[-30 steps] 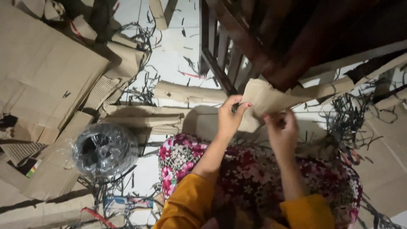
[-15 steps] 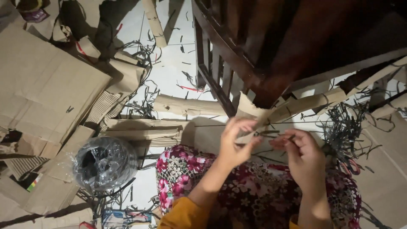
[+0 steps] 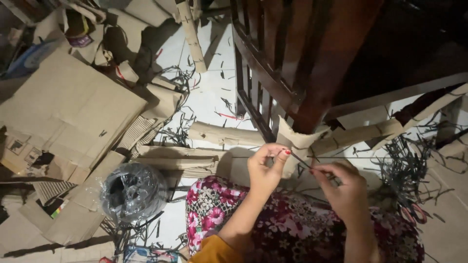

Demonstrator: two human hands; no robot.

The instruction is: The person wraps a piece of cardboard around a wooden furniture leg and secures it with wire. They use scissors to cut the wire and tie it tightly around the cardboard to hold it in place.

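Note:
My left hand (image 3: 264,168) pinches the edge of a curled piece of brown cardboard (image 3: 292,143) in front of a dark wooden chair leg (image 3: 317,92). My right hand (image 3: 343,187) is close beside it, fingertips pinched on a thin dark strip (image 3: 303,162) that runs between both hands. Both hands hover over my lap, covered by floral cloth (image 3: 292,224). A long rolled cardboard tube (image 3: 360,134) continues to the right from the held piece.
Flat cardboard sheets (image 3: 68,107) lie at the left. A spool wrapped in clear plastic (image 3: 132,191) sits at lower left. Another cardboard roll (image 3: 222,134) lies on the white floor (image 3: 209,92). Dark shredded strips (image 3: 404,160) pile at the right. A dark wooden chair (image 3: 292,48) stands ahead.
The cardboard piece was held up flat, then lowered and curled near the chair leg. My right hand moved from the cardboard's edge to pinching a thin dark strip. The view shifted slightly.

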